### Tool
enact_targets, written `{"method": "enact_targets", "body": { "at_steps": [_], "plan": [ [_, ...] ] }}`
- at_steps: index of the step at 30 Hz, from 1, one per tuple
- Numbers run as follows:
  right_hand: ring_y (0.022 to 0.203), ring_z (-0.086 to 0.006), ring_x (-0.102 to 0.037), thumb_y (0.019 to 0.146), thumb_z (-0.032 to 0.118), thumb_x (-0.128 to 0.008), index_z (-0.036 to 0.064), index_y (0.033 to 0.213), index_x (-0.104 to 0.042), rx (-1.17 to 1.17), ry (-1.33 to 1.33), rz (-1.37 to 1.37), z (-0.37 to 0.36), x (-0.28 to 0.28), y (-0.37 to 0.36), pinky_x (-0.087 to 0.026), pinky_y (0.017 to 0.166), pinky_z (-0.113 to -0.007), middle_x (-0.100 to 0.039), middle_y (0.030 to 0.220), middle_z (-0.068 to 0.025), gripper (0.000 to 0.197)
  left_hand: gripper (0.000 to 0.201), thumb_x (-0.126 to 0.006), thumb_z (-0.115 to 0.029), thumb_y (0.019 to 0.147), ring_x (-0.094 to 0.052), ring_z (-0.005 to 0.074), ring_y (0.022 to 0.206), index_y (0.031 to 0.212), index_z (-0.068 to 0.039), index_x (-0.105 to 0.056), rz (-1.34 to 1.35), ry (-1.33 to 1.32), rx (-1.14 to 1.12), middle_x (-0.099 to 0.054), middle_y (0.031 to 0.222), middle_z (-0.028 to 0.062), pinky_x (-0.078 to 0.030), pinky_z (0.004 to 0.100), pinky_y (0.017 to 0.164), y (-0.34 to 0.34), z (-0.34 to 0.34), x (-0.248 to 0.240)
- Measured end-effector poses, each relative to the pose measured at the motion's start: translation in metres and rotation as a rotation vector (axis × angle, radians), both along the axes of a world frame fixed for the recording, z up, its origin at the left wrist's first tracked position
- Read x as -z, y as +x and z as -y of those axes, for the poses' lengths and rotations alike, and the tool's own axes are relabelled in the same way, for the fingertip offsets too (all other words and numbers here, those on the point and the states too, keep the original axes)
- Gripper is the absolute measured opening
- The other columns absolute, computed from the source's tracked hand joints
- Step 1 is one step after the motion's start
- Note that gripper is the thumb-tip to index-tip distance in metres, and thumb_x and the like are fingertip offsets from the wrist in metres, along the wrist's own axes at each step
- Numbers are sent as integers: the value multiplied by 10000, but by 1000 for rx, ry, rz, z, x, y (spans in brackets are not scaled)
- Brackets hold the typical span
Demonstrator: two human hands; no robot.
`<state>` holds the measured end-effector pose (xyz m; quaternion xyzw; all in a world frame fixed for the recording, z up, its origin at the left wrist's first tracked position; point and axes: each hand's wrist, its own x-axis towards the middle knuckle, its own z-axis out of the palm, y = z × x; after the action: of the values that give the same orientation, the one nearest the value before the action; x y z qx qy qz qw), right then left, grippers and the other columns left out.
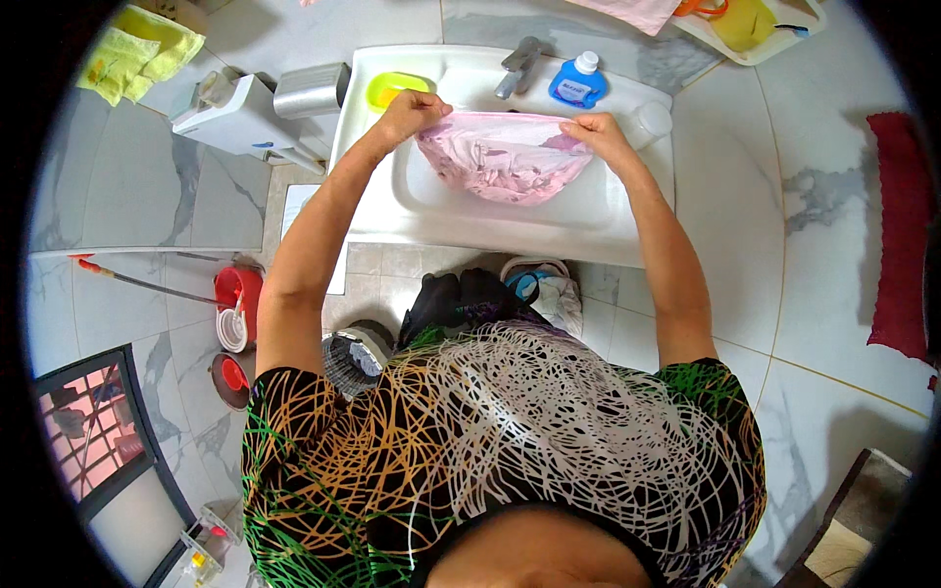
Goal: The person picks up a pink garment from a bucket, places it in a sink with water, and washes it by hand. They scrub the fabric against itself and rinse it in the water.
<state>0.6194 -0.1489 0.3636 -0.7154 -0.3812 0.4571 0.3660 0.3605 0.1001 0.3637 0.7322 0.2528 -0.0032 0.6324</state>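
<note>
A pink patterned piece of cloth (510, 162) is stretched between my two hands over the white sink (412, 223). My left hand (414, 113) pinches its upper left corner, and my right hand (598, 135) pinches the upper right one. The top edge runs nearly straight while the rest sags in a curve toward the basin. Whether it is a garment or a plain cloth I cannot tell. Just beyond my left hand is a yellow-green soap dish (397, 86). A blue bottle with a white cap (578, 83) stands behind my right hand, near the grey faucet (522, 67).
A clear cup (650, 122) sits at the sink's right rim. Left of the sink are a white toilet tank (230, 113) and a metal paper holder (312, 90). Below stand a grey bin (355, 355), a red bucket (238, 289) and a basin with cloths (557, 299).
</note>
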Motion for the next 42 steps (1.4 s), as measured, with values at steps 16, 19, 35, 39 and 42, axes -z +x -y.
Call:
{"method": "enact_targets", "body": {
  "at_steps": [16,19,35,39,42],
  "plan": [
    [468,-75,-437,804,280,-601,12,600,-633,-397,-404,101,-9,7,-37,-359,441,-267,-506,492,19,339,470,-665,-288,742,-568,324,1019,1187,-186,-552,-466,1087,445,-343,1368,135,-487,385,838,-5,14,-24],
    [466,-156,-507,764,289,-620,-5,588,-639,-433,-426,342,-6,44,-56,-414,479,-322,-561,485,-67,343,678,-679,-232,728,-569,321,1051,1338,-328,-398,-584,1088,352,-286,1405,117,-493,403,839,-9,13,-6],
    [1251,-424,-311,509,296,-857,156,1399,-150,-378,-484,821,-85,-3,-148,-298,1012,-541,-256,1360,-233,1144,906,-661,-230,739,-315,460,1262,1450,-181,-102,-644,981,404,14,1492,197,-377,531,968,-44,-9,41],
    [1253,-460,-294,501,292,-867,161,1358,-243,-304,-387,878,-85,-4,-142,-303,983,-583,-289,1345,-232,1069,703,-610,-278,797,-79,509,1322,1409,-207,-271,-602,987,561,-21,1498,135,-334,713,860,-12,35,-57],
    [1221,-453,-329,488,322,-863,174,1354,-282,-304,-207,955,-114,-15,-154,-335,951,-577,-320,1319,-206,1053,744,-639,-313,776,-85,502,1322,1411,-255,-256,-397,1148,198,5,1502,117,-315,716,874,-23,26,-9]
  ]
}}
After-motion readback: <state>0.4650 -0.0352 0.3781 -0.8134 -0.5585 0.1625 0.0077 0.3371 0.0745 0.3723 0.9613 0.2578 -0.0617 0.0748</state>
